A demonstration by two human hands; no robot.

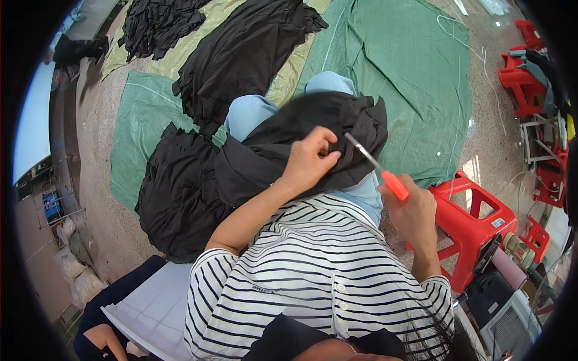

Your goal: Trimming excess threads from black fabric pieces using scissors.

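A black garment [283,153] lies bunched over my lap, across my light blue trousers [250,114]. My left hand [310,159] pinches a fold of this black cloth near its upper edge. My right hand [412,210] holds a small thread snipper [376,165] with an orange-red handle; its metal tip points up-left and touches the cloth right beside my left fingers. I wear a black-and-white striped shirt.
More black garments [241,54] lie spread on green sheets [415,78] on the speckled floor, with a pile [177,198] to my left. A red plastic stool [472,225] stands at my right, more red stools [524,78] farther right. Another person [105,334] sits at lower left.
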